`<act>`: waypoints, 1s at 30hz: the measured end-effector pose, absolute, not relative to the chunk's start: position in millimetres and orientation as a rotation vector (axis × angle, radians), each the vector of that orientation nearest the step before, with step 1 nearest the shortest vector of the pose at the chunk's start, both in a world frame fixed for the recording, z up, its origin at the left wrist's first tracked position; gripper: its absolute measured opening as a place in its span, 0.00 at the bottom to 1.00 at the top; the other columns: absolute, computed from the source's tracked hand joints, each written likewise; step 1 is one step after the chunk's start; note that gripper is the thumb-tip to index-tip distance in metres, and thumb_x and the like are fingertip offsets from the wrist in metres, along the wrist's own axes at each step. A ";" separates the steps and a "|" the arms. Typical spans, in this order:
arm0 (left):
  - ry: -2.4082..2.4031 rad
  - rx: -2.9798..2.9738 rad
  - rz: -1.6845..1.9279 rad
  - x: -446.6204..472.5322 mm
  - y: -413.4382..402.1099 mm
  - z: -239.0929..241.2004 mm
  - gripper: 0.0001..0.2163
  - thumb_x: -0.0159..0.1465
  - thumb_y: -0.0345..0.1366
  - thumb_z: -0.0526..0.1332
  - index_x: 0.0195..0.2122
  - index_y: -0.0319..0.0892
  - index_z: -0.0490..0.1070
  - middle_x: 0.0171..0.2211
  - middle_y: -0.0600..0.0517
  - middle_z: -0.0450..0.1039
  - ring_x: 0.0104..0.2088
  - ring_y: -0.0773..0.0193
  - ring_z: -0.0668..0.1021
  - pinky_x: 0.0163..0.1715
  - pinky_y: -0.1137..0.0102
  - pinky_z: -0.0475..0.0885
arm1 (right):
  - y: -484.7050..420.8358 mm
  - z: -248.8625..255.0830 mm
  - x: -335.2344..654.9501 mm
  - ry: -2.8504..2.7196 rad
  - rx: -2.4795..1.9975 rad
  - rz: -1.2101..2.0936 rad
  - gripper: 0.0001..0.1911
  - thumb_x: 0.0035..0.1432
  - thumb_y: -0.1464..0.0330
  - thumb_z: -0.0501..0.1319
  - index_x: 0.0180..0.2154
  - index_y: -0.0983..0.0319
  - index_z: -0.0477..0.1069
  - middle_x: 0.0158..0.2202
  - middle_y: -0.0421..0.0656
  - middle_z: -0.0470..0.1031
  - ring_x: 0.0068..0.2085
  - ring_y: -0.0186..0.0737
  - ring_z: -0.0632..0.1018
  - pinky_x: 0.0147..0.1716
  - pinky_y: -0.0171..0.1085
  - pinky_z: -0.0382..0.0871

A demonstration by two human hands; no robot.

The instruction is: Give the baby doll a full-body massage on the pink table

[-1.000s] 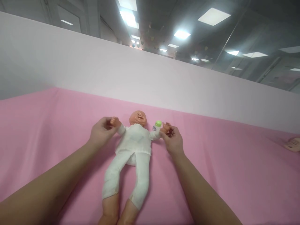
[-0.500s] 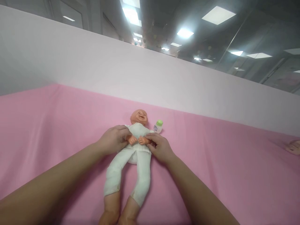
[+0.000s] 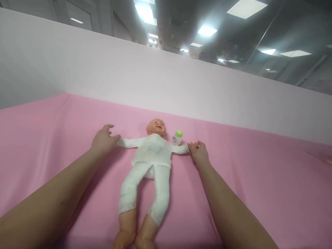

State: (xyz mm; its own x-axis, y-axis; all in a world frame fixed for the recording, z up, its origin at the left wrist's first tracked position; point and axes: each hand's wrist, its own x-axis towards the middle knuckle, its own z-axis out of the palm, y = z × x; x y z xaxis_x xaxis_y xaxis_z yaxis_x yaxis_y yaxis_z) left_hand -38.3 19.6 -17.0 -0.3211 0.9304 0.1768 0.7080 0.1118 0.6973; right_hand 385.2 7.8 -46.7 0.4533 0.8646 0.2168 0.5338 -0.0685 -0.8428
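A baby doll with a white cloth body and a bare plastic head lies on its back, both arms stretched out sideways. My left hand is closed around the end of the doll's arm on the left, hiding the doll's hand. On the other side my right hand pinches the doll's other arm at the wrist, and the small plastic fingers show past my fingertips. A small clear bottle with a green cap lies between the doll's head and my right hand.
Pink cloth covers the surface under the doll. Behind it runs a low white wall, with dark glass above that reflects ceiling lights. A blurred skin-toned shape sits at the far right edge.
My hands have moved apart, drawing the doll's arms from over its belly out to both sides. The view has shifted slightly.
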 end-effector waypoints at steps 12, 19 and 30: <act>1.317 2.673 0.502 4.1 -29.6 -5.5 0.35 0.55 0.41 0.66 0.66 0.53 0.64 0.69 0.43 0.60 0.67 0.38 0.62 0.62 0.46 0.62 | 7.6 -43.3 391.7 -1.291 -1.942 0.338 0.35 0.56 0.55 0.67 0.60 0.63 0.65 0.52 0.54 0.78 0.52 0.51 0.79 0.51 0.42 0.70; 0.540 3.052 0.758 32.2 -88.3 -10.1 0.40 0.54 0.36 0.66 0.70 0.51 0.57 0.66 0.42 0.64 0.66 0.40 0.66 0.63 0.45 0.66 | 11.8 -46.9 394.1 -1.306 -1.918 0.316 0.35 0.56 0.55 0.66 0.61 0.64 0.65 0.50 0.55 0.79 0.51 0.52 0.79 0.49 0.44 0.71; 0.535 3.033 1.376 43.6 -86.7 -20.2 0.29 0.64 0.25 0.57 0.66 0.48 0.61 0.53 0.43 0.77 0.53 0.55 0.79 0.53 0.62 0.76 | 9.3 -38.9 362.1 -1.037 -1.363 0.679 0.34 0.56 0.52 0.65 0.58 0.62 0.63 0.43 0.48 0.81 0.34 0.43 0.81 0.30 0.38 0.76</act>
